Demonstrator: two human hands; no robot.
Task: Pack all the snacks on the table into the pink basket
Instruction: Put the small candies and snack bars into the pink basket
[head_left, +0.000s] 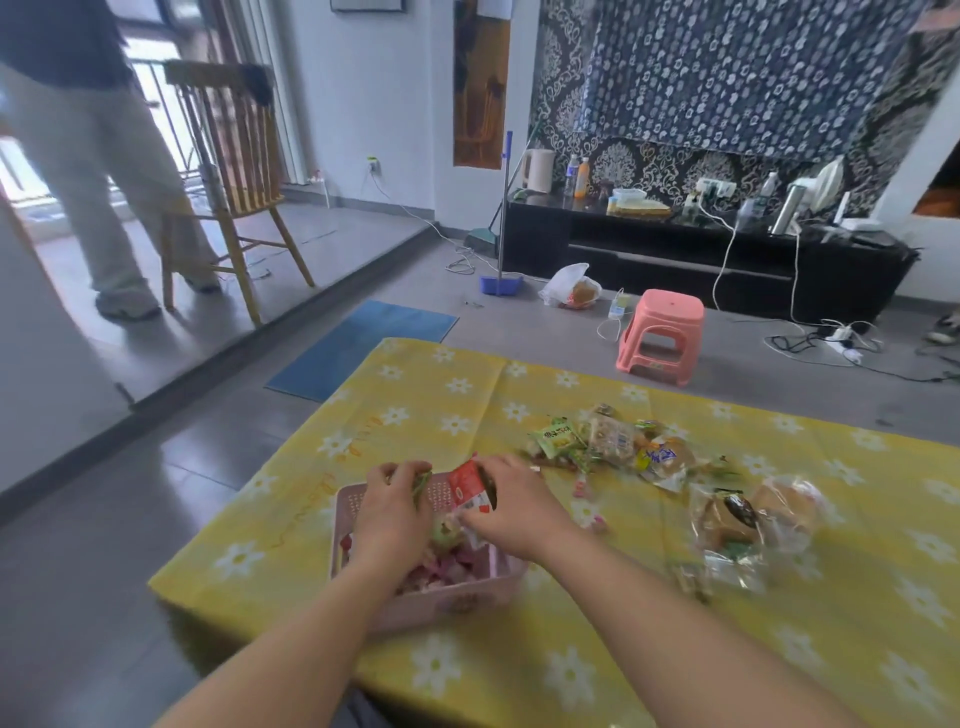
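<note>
Both hands are over the pink basket (363, 499), which sits on the yellow table (467, 395) close to the person. The left hand (389, 512) pinches a small green packet (422, 486) over the basket. The right hand (511, 506) grips a red and white packet (467, 488) at the far rim. The basket already has some snacks in it. More snacks wait on the table to the right: a heap of packets (613, 441) and some clear bags of bread (748, 519). To do this step well, I think each hand should go low into the basket before it lets go, so nothing bounces out. Lay the packets flat, so there is room for the big bread bags on top
</note>
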